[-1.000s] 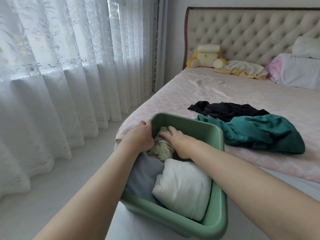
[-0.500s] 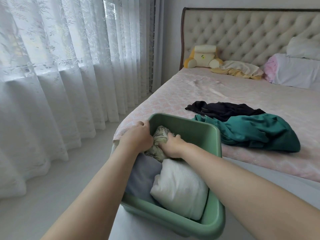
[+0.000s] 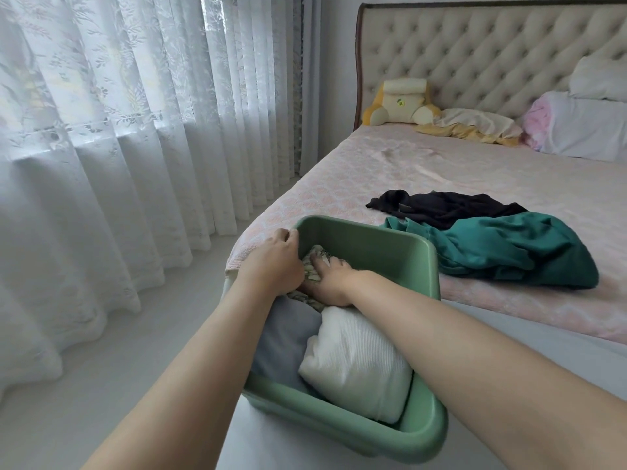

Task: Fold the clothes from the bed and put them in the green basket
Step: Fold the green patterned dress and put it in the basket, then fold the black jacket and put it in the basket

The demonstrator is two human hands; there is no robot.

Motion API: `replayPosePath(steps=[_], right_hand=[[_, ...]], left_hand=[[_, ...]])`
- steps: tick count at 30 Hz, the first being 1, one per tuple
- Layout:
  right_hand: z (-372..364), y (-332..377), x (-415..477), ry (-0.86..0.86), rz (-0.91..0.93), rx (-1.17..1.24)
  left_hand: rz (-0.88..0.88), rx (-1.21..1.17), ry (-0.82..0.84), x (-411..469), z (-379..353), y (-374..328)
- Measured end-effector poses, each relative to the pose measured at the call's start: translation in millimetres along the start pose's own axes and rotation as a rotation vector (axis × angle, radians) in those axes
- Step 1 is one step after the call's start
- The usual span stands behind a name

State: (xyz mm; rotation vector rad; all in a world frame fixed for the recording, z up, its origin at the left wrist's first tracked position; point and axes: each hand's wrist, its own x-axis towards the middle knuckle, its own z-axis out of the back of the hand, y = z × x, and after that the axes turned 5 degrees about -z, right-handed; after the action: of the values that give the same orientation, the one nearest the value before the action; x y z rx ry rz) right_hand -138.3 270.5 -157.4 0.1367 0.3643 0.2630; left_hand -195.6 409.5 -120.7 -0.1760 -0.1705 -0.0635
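In the green basket's (image 3: 383, 247) far corner, the left hand (image 3: 271, 264), fingers curled, grips the patterned garment (image 3: 314, 266); the right hand (image 3: 330, 283) presses it with near-straight fingers.

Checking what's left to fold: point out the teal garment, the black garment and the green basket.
teal garment (image 3: 509, 252), head view, middle of the crumpled cloth
black garment (image 3: 448, 206), head view, its middle folds
green basket (image 3: 373, 245), head view, bare far inner wall

Sheer white curtains (image 3: 118, 130) fill the left half of the frame and reach the pale floor (image 3: 101, 385). At upper right, a tufted cream headboard (image 3: 475, 56) backs what looks like a yellow plush toy (image 3: 402, 103), a crumpled cream-and-yellow cloth (image 3: 475, 125) and two white pillows (image 3: 590, 127).
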Motion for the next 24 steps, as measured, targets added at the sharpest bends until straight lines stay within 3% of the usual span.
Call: replayPosePath(steps=[8, 13, 18, 24], right_hand=[[52.9, -28.9, -47.8, -0.366, 0.158, 0.003], [95.3, -100.7, -75.9, -0.697, 0.162, 0.140], [101.8, -201.9, -68.5, -0.661, -0.017, 0.139], [106.4, -300.0, -28.1, -0.624, -0.099, 0.148]], left_hand=[[-0.048, 0.123, -0.020, 0.5, 17.5, -29.2], [-0.159, -0.054, -0.124, 29.7, 39.2, -103.4], [-0.297, -0.159, -0.148, 73.7, 26.4, -186.1], [-0.342, -0.237, -0.045, 139.9, -9.0, -255.6]])
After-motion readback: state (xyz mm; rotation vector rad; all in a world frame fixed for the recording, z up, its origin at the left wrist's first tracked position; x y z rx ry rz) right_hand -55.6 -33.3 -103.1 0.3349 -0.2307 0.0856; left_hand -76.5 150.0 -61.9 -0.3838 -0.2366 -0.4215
